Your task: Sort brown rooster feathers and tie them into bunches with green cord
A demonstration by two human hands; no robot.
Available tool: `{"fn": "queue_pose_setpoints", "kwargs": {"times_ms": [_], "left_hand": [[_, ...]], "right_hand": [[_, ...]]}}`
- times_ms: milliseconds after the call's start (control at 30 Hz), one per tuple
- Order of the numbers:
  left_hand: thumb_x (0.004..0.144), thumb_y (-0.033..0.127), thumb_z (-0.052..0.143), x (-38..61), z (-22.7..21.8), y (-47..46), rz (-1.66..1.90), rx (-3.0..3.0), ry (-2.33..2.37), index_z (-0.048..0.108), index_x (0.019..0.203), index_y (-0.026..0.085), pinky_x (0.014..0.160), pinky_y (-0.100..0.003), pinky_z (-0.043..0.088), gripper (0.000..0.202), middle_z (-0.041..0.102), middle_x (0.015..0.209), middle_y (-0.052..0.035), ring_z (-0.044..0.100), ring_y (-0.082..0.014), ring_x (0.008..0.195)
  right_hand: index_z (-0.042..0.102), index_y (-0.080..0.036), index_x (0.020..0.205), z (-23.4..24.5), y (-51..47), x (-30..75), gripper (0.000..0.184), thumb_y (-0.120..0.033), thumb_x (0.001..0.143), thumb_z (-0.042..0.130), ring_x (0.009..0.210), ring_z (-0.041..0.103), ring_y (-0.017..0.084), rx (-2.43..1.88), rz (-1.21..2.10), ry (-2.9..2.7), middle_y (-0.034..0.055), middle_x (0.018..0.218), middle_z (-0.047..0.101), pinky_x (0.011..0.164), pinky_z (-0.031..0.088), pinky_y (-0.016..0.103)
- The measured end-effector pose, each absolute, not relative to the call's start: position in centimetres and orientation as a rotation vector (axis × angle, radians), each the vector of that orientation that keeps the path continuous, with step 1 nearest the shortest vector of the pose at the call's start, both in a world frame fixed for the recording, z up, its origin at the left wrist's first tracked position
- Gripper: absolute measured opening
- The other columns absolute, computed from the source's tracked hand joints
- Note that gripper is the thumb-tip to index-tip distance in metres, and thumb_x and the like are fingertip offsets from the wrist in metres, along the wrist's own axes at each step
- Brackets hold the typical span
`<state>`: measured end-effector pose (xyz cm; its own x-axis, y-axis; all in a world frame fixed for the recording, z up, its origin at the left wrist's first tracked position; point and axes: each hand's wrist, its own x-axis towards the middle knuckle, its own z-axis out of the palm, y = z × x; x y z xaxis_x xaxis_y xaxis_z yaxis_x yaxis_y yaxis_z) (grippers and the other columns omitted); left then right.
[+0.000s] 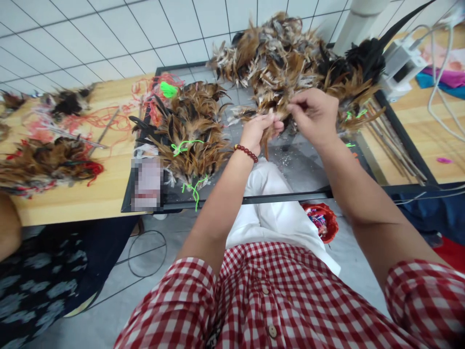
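Observation:
My left hand [258, 130], with a bead bracelet [247, 152] at the wrist, is closed on a brown feather [268, 141] that hangs below its fingers. Just to the right, my right hand [317, 115] is closed in a pinch, thumb against forefinger; whatever lies between those fingertips is too small to make out. Behind both hands rises a large heap of brown and pale feathers [276, 58]. Left of my left hand lies a mass of brown feathers [198, 126] with bright green ties [187, 145].
A black-framed glass tabletop [290, 169] stands before me. Thin sticks [394, 140] and a white power adapter [403, 63] are on the right. Red string [109, 121] and another feather bundle [43, 165] lie left, near another person's arm [7, 228]. A red basket [323, 223] sits below.

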<state>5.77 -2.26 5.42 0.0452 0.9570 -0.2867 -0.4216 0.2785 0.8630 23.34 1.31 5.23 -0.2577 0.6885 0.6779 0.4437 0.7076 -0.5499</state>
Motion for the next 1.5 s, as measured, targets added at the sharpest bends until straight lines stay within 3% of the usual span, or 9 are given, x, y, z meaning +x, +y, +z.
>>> {"fn": "queue_pose_setpoints", "kwargs": {"times_ms": [133,300,567,733,933,1033,1233,1500], "left_hand": [[0.097,0.023,0.069,5.7,5.4,-2.4,1.200,0.625,0.922,0.069,0.085,0.017,0.085,-0.033,0.062,0.014,0.069,0.071,0.0001,0.070,-0.0126,0.069],[0.094,0.025,0.076,5.6,5.2,-2.1,1.224,0.580,0.908,0.071,0.088,0.017,0.083,-0.030,0.062,0.011,0.070,0.077,-0.0006,0.072,-0.0132,0.077],[0.104,0.027,0.061,5.8,5.5,-2.4,1.230,0.581,0.826,0.070,0.088,0.017,0.082,-0.029,0.060,0.021,0.068,0.077,0.0007,0.065,-0.0092,0.069],[0.100,0.027,0.068,5.9,5.2,-2.2,1.248,0.594,0.868,0.072,0.091,0.018,0.089,-0.032,0.061,0.013,0.073,0.084,-0.0009,0.076,-0.0149,0.090],[0.089,0.033,0.082,6.2,4.5,-1.7,1.353,0.687,1.033,0.071,0.080,0.019,0.088,-0.024,0.059,0.021,0.077,0.083,-0.0006,0.076,-0.0136,0.093],[0.087,0.035,0.085,6.4,4.5,-1.8,1.389,0.712,1.081,0.072,0.080,0.021,0.083,-0.021,0.058,0.020,0.077,0.079,0.0009,0.075,-0.0118,0.088],[0.091,0.036,0.081,6.8,5.6,-2.7,1.280,0.775,1.103,0.072,0.085,0.019,0.065,-0.016,0.053,0.020,0.069,0.065,0.0051,0.063,-0.0045,0.059],[0.091,0.032,0.082,6.9,5.9,-3.0,1.205,0.819,1.055,0.072,0.082,0.018,0.058,-0.015,0.048,0.020,0.061,0.058,0.0067,0.055,-0.0024,0.051]], "right_hand": [[0.078,-0.032,0.099,4.8,0.4,22.1,0.031,-0.045,0.103,0.051,0.104,0.070,0.030,-0.701,0.091,-2.204,0.0062,0.109,0.081,0.093,0.051,0.052],[0.075,-0.032,0.096,4.7,0.1,21.6,0.030,-0.043,0.104,0.049,0.104,0.067,0.029,-0.722,0.033,-2.290,0.0057,0.110,0.080,0.093,0.049,0.053],[0.069,-0.026,0.093,5.4,-0.2,22.2,0.027,-0.036,0.104,0.046,0.095,0.068,0.029,-0.818,-0.123,-2.307,0.0108,0.101,0.080,0.088,0.049,0.050],[0.069,-0.026,0.094,4.8,-0.1,22.1,0.022,-0.038,0.101,0.053,0.097,0.070,0.030,-0.904,-0.017,-2.239,0.0112,0.097,0.078,0.092,0.052,0.049],[0.073,-0.028,0.093,4.7,-0.3,21.8,0.037,-0.064,0.095,0.065,0.093,0.071,0.030,-0.868,0.231,-2.187,0.0071,0.091,0.077,0.098,0.053,0.051],[0.075,-0.028,0.093,5.0,-0.4,21.6,0.041,-0.067,0.095,0.065,0.088,0.070,0.027,-0.923,0.356,-1.993,0.0068,0.088,0.076,0.092,0.055,0.046],[0.074,-0.026,0.090,4.7,0.8,21.7,0.043,-0.068,0.091,0.071,0.086,0.069,0.023,-0.943,0.526,-1.770,0.0053,0.086,0.073,0.083,0.056,0.040],[0.072,-0.025,0.088,4.2,1.9,22.1,0.048,-0.073,0.090,0.071,0.089,0.070,0.024,-0.898,0.684,-1.781,0.0053,0.085,0.072,0.081,0.058,0.040]]}}
